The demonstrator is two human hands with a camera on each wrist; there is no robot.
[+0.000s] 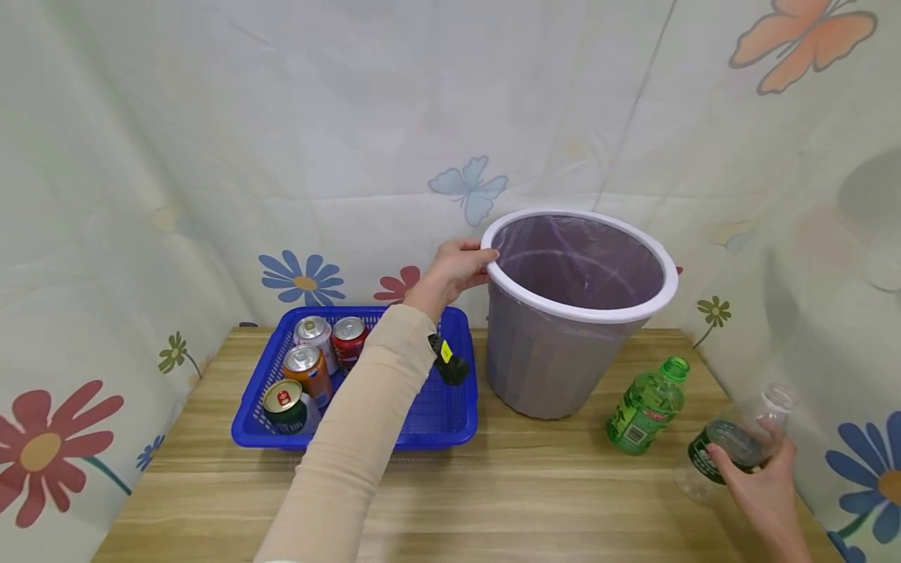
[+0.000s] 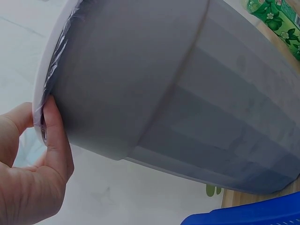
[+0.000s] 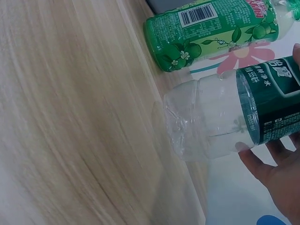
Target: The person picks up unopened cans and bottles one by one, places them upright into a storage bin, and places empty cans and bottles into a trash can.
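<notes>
My left hand [image 1: 459, 270] pinches the white rim [image 1: 584, 314] of a grey trash can [image 1: 542, 367], thumb over the rim and fingers beneath it. A thin clear purplish bag lines the can. In the left wrist view the fingers [image 2: 57, 140] curl under the rim's edge. At the right, my right hand [image 1: 767, 485] grips a clear plastic water bottle [image 3: 211, 117] round its dark green label. The bottle leans, its base close over the table. Left of it, an uncapped green plastic bottle [image 1: 646, 408] stands on the table.
A blue plastic basket [image 1: 442, 438] sits left of the can, under my left forearm. Several drink cans, among them an orange can [image 1: 308, 371] and a red can [image 1: 349, 341], stand in its left part. Flower-printed cloth [image 1: 338, 141] surrounds the wooden table [image 1: 507, 493].
</notes>
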